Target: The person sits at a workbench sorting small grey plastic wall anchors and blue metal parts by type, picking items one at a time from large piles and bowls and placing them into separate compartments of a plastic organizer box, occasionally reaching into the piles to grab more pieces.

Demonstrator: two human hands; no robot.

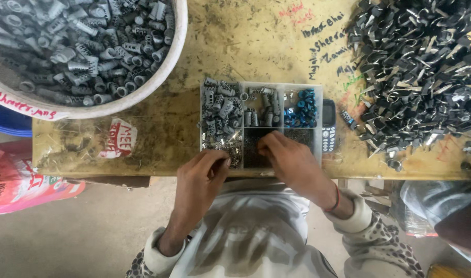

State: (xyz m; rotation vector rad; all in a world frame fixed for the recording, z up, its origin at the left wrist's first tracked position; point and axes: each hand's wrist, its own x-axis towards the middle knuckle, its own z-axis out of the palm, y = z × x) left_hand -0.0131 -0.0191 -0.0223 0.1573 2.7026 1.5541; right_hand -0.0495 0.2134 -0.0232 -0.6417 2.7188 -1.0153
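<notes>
At the far left a large white tub (142, 90) sits on the worktop (158, 134), heaped with grey ribbed cylindrical parts (81, 41), a bulk supply within arm's reach. A red plastic bag (19, 180) lies on the floor below the worktop's edge.

At the middle stands a clear compartmented tray (319, 98), set at the near edge so both hands work over it without stretching. Its left cell holds more grey ribbed pieces (220, 110), the middle upper cell short grey sleeves (261, 110), the right upper cell blue rings (300, 110); the sorting keeps each kind apart for quick picking.

The left hand (199, 180) hovers at the tray's near-left corner, fingers (221, 160) pressed together as if pinching something tiny; what it pinches cannot be made out. The right hand (292, 162) reaches over the dark near-middle cell (253, 154), fingertips bunched and touching down into it; whether it grips anything cannot be told.

Just beside the tray's right wall lies a small blue keypad phone (328, 128). Farther right spreads a loose heap of black-and-silver clip-like parts (421, 72).
</notes>
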